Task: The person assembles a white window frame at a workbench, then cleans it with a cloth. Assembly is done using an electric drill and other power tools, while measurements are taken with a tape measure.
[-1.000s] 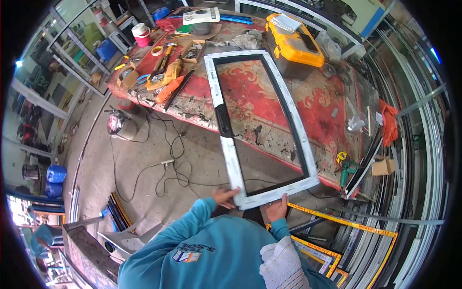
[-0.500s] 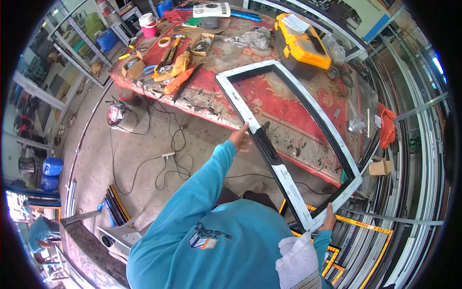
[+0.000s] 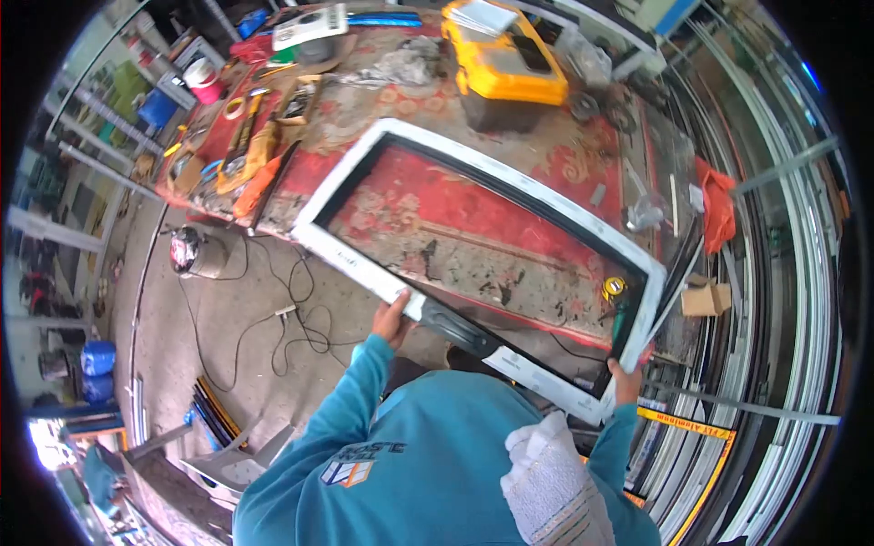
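Head view: you hold a white rectangular window frame with a black inner seal (image 3: 364, 257) flat over the red patterned worktop (image 3: 473, 218).
Left hand (image 3: 393, 318): clasps the frame's near rail beside its black handle (image 3: 460, 329).
Right hand (image 3: 625, 380): grips the frame's right corner, steadying the wide span.
Beyond the frame: a yellow plastic tool case (image 3: 501, 59) stands clear.

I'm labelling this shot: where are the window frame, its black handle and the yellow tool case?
window frame (image 3: 346, 255): head view, white near rail left of the handle.
black handle (image 3: 458, 329): head view, middle of the grip.
yellow tool case (image 3: 501, 59): head view, top of the lid.
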Demonstrator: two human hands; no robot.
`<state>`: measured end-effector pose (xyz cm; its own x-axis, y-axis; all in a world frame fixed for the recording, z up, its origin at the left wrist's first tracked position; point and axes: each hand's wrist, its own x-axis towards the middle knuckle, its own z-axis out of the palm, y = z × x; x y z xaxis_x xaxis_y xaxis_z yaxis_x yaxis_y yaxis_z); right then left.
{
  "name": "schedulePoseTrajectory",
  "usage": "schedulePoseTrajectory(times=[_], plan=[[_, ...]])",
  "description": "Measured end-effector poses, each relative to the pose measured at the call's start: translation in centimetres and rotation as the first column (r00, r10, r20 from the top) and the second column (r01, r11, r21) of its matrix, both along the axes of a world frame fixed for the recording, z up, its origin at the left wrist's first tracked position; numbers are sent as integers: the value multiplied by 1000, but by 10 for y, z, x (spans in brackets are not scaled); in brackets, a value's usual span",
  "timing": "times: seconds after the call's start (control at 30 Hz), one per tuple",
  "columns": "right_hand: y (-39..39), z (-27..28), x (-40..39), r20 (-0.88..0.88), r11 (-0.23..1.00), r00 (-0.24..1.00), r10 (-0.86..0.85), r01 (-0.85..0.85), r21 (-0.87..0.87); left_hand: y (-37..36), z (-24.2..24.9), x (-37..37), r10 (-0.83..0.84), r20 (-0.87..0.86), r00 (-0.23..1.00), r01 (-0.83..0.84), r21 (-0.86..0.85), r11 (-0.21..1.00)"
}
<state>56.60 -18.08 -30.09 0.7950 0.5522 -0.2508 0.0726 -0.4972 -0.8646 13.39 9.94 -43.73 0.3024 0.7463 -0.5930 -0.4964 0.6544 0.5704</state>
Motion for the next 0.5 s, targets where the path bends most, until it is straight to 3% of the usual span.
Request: schedulePoseTrajectory(times=[0.1, 0.13, 0.23, 0.27, 0.4, 0.47, 0.5], plan=[[46, -40, 63, -26, 991, 991, 131, -131, 5, -8, 5, 11, 33, -112, 993, -43, -91, 995], [63, -54, 80, -51, 988, 986, 156, -157, -2, -7, -2, 23, 118, -88, 989, -121, -29, 992], [116, -80, 114, 35, 970, 972, 234, -231, -69, 10, -11, 35, 70, -201, 977, -85, -66, 994], [126, -88, 118, 73, 966, 964, 256, -252, -64, 16, -10, 38, 86, -229, 970, -106, -78, 991], [138, -105, 99, -142, 963, 955, 261, -248, 103, 25, -10, 30, 197, -299, 934, -202, 13, 979], [124, -101, 75, -80, 973, 971, 226, -228, -21, 25, -9, 15, 192, -334, 923, -187, 45, 981], [111, -127, 73, -128, 974, 965, 227, -226, 25, 25, -12, 9, 205, -342, 917, -190, 78, 979]])
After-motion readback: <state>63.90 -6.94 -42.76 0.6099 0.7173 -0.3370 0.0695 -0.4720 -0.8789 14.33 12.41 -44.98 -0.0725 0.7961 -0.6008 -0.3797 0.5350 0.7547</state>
